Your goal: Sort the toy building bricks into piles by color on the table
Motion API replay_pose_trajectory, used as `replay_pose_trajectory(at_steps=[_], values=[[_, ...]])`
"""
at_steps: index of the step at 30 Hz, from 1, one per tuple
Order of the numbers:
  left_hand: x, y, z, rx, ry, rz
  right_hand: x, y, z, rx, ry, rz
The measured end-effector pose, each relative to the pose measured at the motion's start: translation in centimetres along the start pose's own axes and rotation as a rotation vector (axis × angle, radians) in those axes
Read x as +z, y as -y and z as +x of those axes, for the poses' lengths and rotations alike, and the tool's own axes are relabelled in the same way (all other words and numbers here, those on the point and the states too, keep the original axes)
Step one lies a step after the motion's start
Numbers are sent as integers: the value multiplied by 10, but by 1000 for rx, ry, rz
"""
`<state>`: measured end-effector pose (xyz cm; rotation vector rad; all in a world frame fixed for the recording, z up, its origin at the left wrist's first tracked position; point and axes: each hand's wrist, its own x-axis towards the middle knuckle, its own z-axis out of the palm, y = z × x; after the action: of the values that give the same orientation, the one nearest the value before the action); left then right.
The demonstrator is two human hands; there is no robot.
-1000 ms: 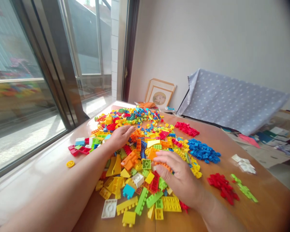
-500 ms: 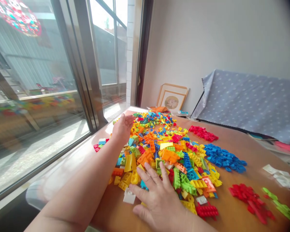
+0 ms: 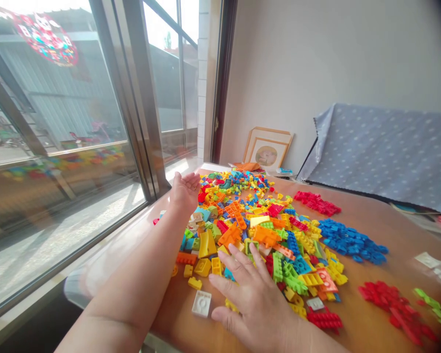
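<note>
A large mixed pile of coloured toy bricks spreads over the brown table. My left hand is at the pile's far left edge, palm turned toward the bricks, fingers extended and nothing in it. My right hand lies spread, palm down, over the near edge of the pile, its fingertips by orange and yellow bricks. What lies under its palm is hidden. Just left of the right thumb sits a white square brick, with a small yellow brick behind it.
Sorted heaps lie on the right: blue, red, another red, white and light green. A window borders the table's left. Behind are a picture frame and a dotted cloth.
The view has shifted slightly, moving the scene rightward. My left hand has moved a little left relative to the pile, its palm more visible. The white square brick now shows apart from my right hand.
</note>
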<state>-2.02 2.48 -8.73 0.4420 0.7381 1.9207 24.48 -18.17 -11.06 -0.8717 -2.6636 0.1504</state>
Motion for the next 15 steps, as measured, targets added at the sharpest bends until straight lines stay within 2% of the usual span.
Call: replay_pose_trajectory(at_steps=[4,10,15], values=[[-1,-15,-3,12,0,-52,-1,19,8,-81,28,15],[-14,-44,4,43,-35,-129,21,47,36,-253,20,5],[-27,-64,12,80,-89,-177,31,49,63,-233,69,-42]])
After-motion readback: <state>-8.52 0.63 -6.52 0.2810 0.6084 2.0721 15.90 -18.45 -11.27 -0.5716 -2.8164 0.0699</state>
